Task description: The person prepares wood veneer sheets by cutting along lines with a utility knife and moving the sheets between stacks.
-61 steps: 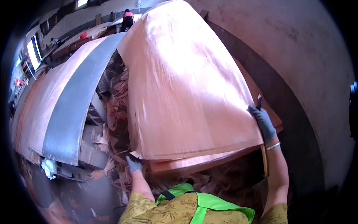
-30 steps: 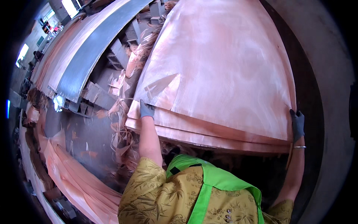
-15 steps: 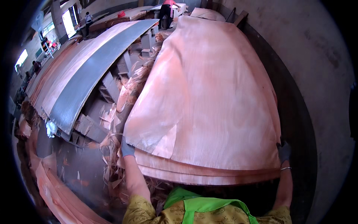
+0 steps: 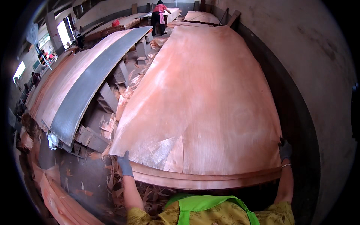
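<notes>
A wide, thin pinkish wood veneer sheet [image 4: 210, 101] lies over a stack of similar veneer sheets [image 4: 210, 182], whose layered edges show below its near edge. My left hand [image 4: 125, 166], in a grey glove, holds the sheet's near left corner, which juts out past the stack. My right hand [image 4: 285, 150], also gloved in grey, is closed on the right edge close to the near corner; part of its fingers is hidden. Near the left corner a paler triangular patch and a seam or split mark the sheet.
Left of the stack, a dark grey board [image 4: 90, 82] tops more veneer on concrete blocks [image 4: 90, 138]. Veneer scraps [image 4: 122, 101] litter the gap between. A wall [image 4: 315, 75] runs along the right. Far back, a person [image 4: 159, 18] in red bends over another stack.
The veneer's left side, folded and wavy before, now lies spread flatter and farther left. My left hand has moved slightly left and nearer with the corner; my right hand has barely moved.
</notes>
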{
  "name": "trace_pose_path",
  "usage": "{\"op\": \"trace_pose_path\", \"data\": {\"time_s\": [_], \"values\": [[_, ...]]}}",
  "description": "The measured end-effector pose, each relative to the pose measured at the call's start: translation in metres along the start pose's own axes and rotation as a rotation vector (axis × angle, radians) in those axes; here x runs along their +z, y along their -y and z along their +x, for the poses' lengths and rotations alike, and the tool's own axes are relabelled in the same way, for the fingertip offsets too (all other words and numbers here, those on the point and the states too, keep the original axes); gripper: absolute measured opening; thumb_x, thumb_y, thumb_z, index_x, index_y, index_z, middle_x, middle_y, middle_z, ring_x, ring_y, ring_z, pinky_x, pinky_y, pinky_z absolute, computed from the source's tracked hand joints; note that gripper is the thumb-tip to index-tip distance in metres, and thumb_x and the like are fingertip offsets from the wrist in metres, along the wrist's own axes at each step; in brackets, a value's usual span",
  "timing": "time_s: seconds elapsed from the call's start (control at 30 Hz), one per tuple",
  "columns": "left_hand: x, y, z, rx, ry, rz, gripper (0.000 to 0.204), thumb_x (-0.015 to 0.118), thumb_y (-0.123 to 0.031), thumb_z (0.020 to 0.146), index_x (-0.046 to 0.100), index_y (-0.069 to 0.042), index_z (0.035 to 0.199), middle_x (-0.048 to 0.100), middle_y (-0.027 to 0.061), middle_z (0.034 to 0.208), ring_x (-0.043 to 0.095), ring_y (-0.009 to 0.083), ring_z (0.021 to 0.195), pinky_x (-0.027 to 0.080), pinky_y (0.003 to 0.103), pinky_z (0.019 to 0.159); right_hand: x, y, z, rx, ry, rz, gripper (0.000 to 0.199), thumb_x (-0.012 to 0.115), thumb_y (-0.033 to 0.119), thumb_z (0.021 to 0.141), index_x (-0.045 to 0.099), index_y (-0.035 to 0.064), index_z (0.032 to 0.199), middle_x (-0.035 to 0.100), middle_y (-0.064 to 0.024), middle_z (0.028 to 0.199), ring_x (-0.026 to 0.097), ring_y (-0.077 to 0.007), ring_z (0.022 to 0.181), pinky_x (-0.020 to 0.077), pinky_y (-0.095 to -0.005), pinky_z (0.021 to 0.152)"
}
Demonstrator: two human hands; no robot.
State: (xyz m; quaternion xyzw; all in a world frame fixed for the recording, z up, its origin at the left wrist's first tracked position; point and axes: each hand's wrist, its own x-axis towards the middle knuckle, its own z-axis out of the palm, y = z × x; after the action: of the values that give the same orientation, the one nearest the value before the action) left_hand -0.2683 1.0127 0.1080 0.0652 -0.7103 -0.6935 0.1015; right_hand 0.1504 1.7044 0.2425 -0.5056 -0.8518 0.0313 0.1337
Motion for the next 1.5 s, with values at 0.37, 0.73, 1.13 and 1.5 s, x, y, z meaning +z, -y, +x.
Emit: {"op": "trace_pose_path", "data": {"time_s": [0.37, 0.73, 1.13, 1.5], "values": [[-0.085, 0.135, 0.030, -0.101, -0.236, 0.040, 0.036, 0.054, -0.018, 0.090, 0.052, -0.001, 0.122, 0.057, 0.0118, 0.119, 0.057, 0.0253, 0.102, 0.046, 0.035, 0.087, 0.042, -0.075, -0.002, -0.002, -0.003, 0.123, 0.036, 0.067, 0.019, 0.079, 0.060, 0.0019, 0.110, 0.064, -0.0218, 0.101, 0.062, -0.0359, 0.094, 0.0486, -0.0423, 0.077], [-0.019, 0.073, -0.004, -0.375, -0.353, -0.333, 0.036, 0.047, -0.018, 0.092, 0.051, -0.002, 0.124, 0.057, 0.0133, 0.121, 0.058, 0.0264, 0.101, 0.047, 0.033, 0.086, 0.063, -0.063, 0.001, 0.085, 0.165, 0.348, 0.036, 0.059, 0.015, 0.085, 0.060, 0.0135, 0.121, 0.062, -0.0163, 0.113, 0.060, -0.0343, 0.097, 0.0465, -0.0394, 0.083], [-0.043, 0.127, -0.005, -0.350, -0.333, -0.389, 0.038, 0.046, -0.027, 0.093, 0.052, -0.004, 0.123, 0.058, 0.0100, 0.116, 0.055, 0.0266, 0.103, 0.046, 0.036, 0.086, 0.099, -0.080, -0.002, 0.129, 0.252, 0.131, 0.039, 0.055, 0.010, 0.087, 0.055, 0.0082, 0.126, 0.060, -0.0118, 0.121, 0.056, -0.0270, 0.111, 0.0430, -0.0360, 0.091], [0.002, 0.161, 0.024, -0.422, -0.208, -0.354, 0.049, 0.044, -0.034, 0.093, 0.042, -0.002, 0.131, 0.048, 0.0120, 0.130, 0.046, 0.0264, 0.117, 0.038, 0.037, 0.097, 0.108, -0.068, 0.047, 0.073, 0.165, 0.091, 0.042, 0.059, 0.020, 0.086, 0.053, 0.0084, 0.126, 0.061, -0.0187, 0.109, 0.057, -0.0360, 0.096, 0.0448, -0.0438, 0.082]]}}
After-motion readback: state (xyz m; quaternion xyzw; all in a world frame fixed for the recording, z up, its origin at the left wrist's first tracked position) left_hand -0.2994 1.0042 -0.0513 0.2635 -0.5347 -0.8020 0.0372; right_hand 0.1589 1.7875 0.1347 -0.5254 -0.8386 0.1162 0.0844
